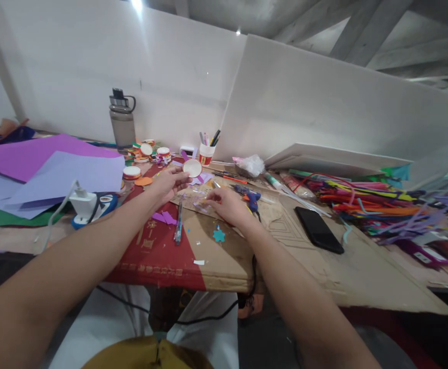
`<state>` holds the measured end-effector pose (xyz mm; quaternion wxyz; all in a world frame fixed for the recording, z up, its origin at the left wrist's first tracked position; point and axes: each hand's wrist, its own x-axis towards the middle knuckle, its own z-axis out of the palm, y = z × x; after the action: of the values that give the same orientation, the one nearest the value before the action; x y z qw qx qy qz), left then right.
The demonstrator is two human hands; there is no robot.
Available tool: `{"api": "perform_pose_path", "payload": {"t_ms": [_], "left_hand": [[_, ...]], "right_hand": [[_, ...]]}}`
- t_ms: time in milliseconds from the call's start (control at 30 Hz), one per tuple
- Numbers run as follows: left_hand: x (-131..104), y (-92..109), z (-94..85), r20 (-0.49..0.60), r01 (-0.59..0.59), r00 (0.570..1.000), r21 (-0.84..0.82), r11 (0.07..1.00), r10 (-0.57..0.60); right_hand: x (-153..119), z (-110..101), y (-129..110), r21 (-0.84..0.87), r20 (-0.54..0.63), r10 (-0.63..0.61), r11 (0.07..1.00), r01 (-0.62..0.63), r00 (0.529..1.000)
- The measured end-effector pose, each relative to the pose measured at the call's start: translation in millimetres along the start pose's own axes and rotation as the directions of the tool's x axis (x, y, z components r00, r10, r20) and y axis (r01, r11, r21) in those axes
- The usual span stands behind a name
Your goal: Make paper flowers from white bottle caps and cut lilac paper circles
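My left hand point(172, 183) is closed on the edge of a round white disc point(192, 168) with a thin red rim. Purple paper strips stick out above and below this disc. To its right, my right hand point(227, 204) hovers low over the cardboard with thumb and fingers pinched together. A slim pointed tip shows by its fingers, too small to name. Purple paper scraps point(199, 197) lie beneath both hands. A blue glue gun point(253, 200) rests just right of my right hand. Nearer me are a pen point(178, 223) and a teal paper shape point(219, 234).
Purple and lilac sheets point(74, 177) and a power strip point(93, 207) lie left. Behind stand a water bottle point(123, 120) and a paper cup of pens point(207, 152). More discs point(131, 172) sit back left. At right are a phone point(318, 229) and colourful pipe cleaners point(378, 202).
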<state>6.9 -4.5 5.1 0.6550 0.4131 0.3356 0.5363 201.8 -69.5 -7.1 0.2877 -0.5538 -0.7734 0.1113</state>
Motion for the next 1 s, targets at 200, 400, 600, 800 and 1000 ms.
{"api": "perform_pose_path", "payload": {"t_ms": [200, 400, 600, 800, 1000], "left_hand": [[-2.5, -0.3, 1.0, 0.028, 0.001, 1.0, -0.002, 1.0, -0.001], [-3.8, 1.1, 2.8, -0.005, 0.003, 1.0, -0.015, 1.0, -0.003], [-2.9, 0.0, 1.4, -0.023, -0.003, 1.0, -0.034, 0.999, 0.002], [3.4, -3.4, -7.1, 0.046, 0.001, 0.999, -0.096, 0.995, 0.004], [0.7, -2.0, -5.8, 0.044, 0.021, 0.999, -0.093, 0.995, -0.017]], "right_hand": [[8.1, 18.3, -9.6, -0.059, 0.079, -0.016, 0.998, 0.021, 0.997], [18.0, 25.8, -11.0, -0.108, 0.17, -0.021, 0.993, 0.04, 0.985], [24.3, 31.3, -5.8, 0.0, 0.178, 0.004, 1.0, -0.004, 0.984], [19.9, 32.5, -3.9, 0.089, -0.011, 0.081, 0.993, -0.08, 0.997], [17.4, 23.2, -1.9, 0.416, -0.158, 0.12, 0.908, -0.045, 0.98]]}}
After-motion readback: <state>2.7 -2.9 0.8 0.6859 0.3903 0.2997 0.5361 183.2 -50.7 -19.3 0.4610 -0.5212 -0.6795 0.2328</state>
